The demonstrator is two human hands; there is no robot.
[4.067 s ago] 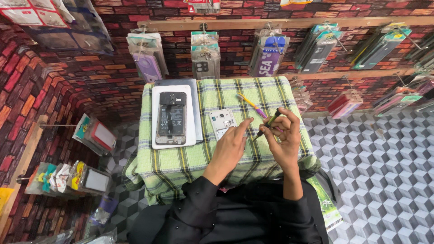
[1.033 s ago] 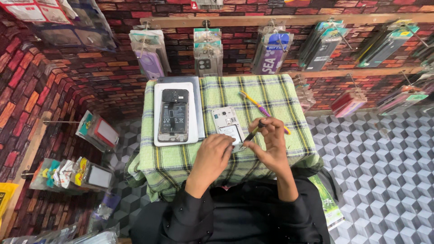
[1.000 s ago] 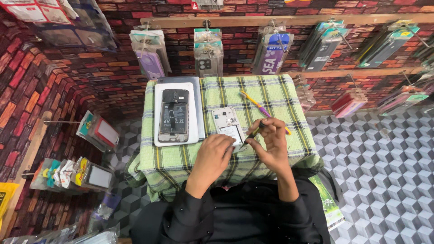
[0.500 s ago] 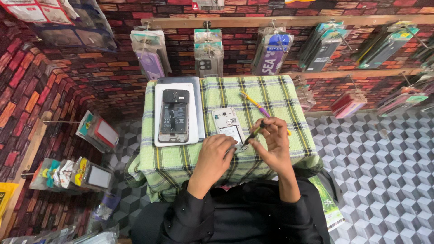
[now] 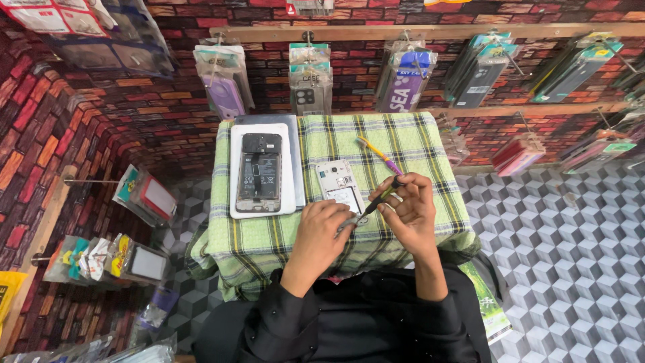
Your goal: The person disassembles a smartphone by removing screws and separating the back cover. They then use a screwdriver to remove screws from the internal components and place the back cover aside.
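Note:
A white opened phone [image 5: 339, 185] lies back-up near the middle of the green checked cloth [image 5: 416, 144]. My left hand [image 5: 324, 228] rests at its near end and presses on its lower edge. My right hand [image 5: 408, 212] holds a dark screwdriver [image 5: 381, 197] slanted down to the phone's near end. A second opened dark phone [image 5: 259, 173] lies on a white tray [image 5: 285, 168] to the left. A yellow and purple tool [image 5: 379, 154] lies on the cloth beyond my right hand.
The small table stands against a brick-patterned wall with a wooden rail [image 5: 430, 32] of hanging phone cases. More packaged cases [image 5: 144, 198] hang on hooks at the left. A grey cube-patterned floor [image 5: 571, 235] lies to the right.
My right hand has tilted the screwdriver and brought its tip down to the white phone's near end. My left hand stays on the phone.

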